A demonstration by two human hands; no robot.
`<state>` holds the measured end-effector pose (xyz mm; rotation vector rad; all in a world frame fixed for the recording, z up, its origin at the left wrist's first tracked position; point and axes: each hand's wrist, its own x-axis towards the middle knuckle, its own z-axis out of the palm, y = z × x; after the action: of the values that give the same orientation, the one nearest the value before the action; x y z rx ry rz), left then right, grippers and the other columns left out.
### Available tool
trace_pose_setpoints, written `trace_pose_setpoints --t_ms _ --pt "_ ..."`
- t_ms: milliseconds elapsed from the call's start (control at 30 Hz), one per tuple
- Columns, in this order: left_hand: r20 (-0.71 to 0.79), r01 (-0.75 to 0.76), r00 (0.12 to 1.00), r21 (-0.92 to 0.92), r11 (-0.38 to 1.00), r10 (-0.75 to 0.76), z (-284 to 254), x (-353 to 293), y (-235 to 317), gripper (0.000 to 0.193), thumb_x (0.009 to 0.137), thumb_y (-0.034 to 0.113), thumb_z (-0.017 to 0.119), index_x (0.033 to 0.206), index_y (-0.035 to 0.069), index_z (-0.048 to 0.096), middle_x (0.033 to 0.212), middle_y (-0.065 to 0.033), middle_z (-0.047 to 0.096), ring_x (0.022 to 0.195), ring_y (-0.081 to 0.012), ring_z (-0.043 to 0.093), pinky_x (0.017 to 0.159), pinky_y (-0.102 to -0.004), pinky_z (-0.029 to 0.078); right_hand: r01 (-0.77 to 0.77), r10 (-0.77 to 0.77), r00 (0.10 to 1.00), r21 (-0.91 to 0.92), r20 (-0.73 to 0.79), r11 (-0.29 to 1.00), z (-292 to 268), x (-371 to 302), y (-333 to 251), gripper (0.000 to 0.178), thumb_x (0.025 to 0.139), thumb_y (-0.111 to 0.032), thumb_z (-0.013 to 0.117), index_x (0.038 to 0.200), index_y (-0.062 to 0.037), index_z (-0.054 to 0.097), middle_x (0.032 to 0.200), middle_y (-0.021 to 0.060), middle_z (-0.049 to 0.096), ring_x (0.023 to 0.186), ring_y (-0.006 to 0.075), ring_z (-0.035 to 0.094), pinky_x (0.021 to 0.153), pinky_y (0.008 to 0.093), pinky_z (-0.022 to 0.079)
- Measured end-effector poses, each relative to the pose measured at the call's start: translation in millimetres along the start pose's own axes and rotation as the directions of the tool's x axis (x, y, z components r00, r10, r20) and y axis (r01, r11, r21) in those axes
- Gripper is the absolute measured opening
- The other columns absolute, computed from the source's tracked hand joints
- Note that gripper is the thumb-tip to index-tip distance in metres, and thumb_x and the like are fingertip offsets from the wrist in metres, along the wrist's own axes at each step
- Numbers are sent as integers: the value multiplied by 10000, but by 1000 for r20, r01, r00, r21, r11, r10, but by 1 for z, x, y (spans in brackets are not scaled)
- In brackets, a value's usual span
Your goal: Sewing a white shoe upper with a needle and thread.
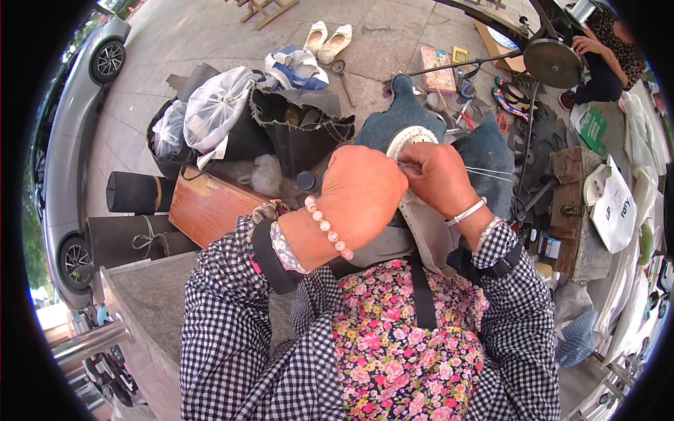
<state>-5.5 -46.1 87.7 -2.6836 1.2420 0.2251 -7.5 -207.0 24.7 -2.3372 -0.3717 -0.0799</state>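
Note:
Above my lap, a white shoe [413,136] with a perforated top shows just beyond my fingers, partly covered by them. My left hand [365,188] is closed in a fist against its near left side; whatever those fingers grip is hidden. With fingertips pinched together, my right hand [439,179] meets the left one at the shoe. Two strands of white thread [489,172] run out to the right from behind the right hand, which appears to hold them. Below the hands hangs a pale grey piece [427,242] with a line along its edge. Blue-grey cloth [400,112] lies beyond.
Black bags [298,130] and a clear plastic bag [217,105] stand at left, by a wooden board [221,207]. White shoes [328,42] and scissors [465,112] lie farther off. A machine wheel [553,63] and another person [604,56] are at far right, above a wooden box [586,210].

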Motion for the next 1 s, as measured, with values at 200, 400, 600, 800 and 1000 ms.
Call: trace_pose_setpoints --t_ms 200,400,600,800,1000 --pt "-103 18 994 -137 990 -33 9 -18 -16 263 802 92 536 1046 63 630 700 -125 617 629 -256 632 508 -358 491 -9 8 1000 52 14 999 -11 -6 -2 129 677 -81 613 795 -44 648 733 158 617 685 340 601 608 401 479" --pt "-172 -56 981 -687 725 -87 53 -28 -33 342 842 34 500 1177 44 567 941 -151 655 747 -282 633 645 -320 497 -93 89 996 298 28 950 -12 -9 -5 175 682 -63 634 850 -21 653 739 157 621 653 300 612 596 336 475" --pt "-67 -39 994 -952 304 -82 66 -25 -41 350 867 12 495 1212 38 552 1136 -118 627 931 -188 632 808 -276 474 -16 26 999 240 -37 971 -13 -9 -10 168 682 -57 625 845 -15 635 731 155 609 641 299 606 582 347 466" --pt "-110 -110 994 -961 253 12 77 -19 -52 362 865 -16 476 1221 9 537 1200 -101 598 1063 -150 570 899 -264 424 -50 50 999 257 8 965 -17 -10 -9 161 682 -59 634 834 -13 612 690 143 581 585 279 579 543 348 444" --pt "-146 -153 988 -977 150 58 77 -16 -56 386 849 -23 476 1229 13 534 1210 -94 593 1069 -145 552 907 -249 407 -85 81 996 348 28 934 -14 -12 -2 164 688 -69 646 840 -13 621 692 139 585 555 249 574 524 339 440"
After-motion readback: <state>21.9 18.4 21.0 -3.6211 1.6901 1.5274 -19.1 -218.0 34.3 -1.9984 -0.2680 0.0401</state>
